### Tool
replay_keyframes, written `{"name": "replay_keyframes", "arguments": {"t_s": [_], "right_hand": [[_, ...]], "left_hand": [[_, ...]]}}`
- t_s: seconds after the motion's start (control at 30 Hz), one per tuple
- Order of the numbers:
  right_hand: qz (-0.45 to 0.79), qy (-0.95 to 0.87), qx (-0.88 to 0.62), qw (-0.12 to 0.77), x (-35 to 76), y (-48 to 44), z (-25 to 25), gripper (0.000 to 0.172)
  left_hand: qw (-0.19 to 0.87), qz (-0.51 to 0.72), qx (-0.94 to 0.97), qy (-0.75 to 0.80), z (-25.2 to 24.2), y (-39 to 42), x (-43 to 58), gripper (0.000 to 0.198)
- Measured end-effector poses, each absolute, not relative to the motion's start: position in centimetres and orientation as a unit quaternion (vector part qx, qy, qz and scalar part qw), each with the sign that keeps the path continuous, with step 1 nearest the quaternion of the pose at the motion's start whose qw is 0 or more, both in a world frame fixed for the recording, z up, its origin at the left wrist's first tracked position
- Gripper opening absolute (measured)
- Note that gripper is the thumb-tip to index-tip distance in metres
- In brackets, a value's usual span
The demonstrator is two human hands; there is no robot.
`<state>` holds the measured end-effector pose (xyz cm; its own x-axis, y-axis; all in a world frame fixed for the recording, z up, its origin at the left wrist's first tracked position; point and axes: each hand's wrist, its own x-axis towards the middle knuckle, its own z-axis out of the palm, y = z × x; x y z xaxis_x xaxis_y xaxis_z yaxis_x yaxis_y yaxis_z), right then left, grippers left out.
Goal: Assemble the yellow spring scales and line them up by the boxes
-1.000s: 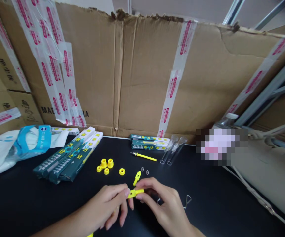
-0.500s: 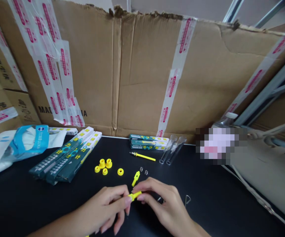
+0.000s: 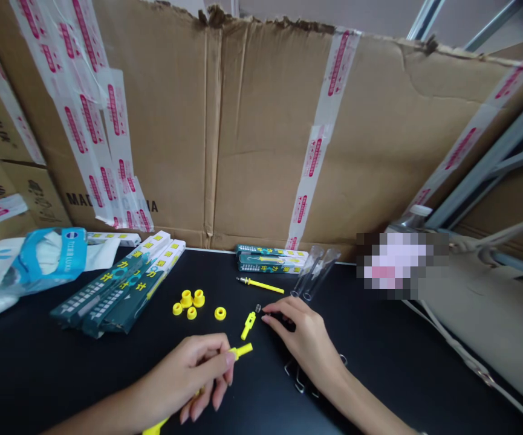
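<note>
My left hand is closed on a yellow plastic rod; its front tip sticks out past my fingers and its tail shows below my wrist. My right hand reaches forward over the black table, thumb and fingertips pinched together right beside a tiny clear cap. What the pinch holds is hidden. A small yellow clip piece lies between my two hands. Thin wire hooks lie under my right wrist.
Several yellow rings and a yellow pen-like rod lie further back, with two clear tubes, green packets and green boxes. A blue-white bag sits left, a taped cardboard wall behind, a beige bag right.
My right hand has let go of the yellow rod and moved forward to the small clear caps. My left hand keeps the rod and has drawn slightly back.
</note>
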<state>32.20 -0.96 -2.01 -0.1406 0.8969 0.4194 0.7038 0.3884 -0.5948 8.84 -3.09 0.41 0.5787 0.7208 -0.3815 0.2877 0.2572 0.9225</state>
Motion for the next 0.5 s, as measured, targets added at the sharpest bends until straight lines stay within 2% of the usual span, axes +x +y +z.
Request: {"name": "replay_keyframes", "arguments": {"t_s": [0.1,0.3,0.37,0.5], "right_hand": [[0.185,-0.716,-0.535,0.408,31.8,-1.3,-1.6,0.014],[0.418,-0.627,-0.453,0.477,30.7,-3.1,-0.5,0.018],[0.442,-0.623,-0.433,0.478,30.2,-3.6,-0.4,0.016],[0.410,-0.672,-0.410,0.460,29.6,-4.0,-0.9,0.011]], "left_hand": [[0.669,0.179,0.583,0.425,0.1,-3.0,8.7,0.049],[0.676,0.210,0.573,0.413,-0.6,-3.0,8.7,0.047],[0.670,0.208,0.580,0.414,-0.7,-3.0,8.7,0.047],[0.659,0.194,0.599,0.410,-0.9,-3.1,8.8,0.048]]}}
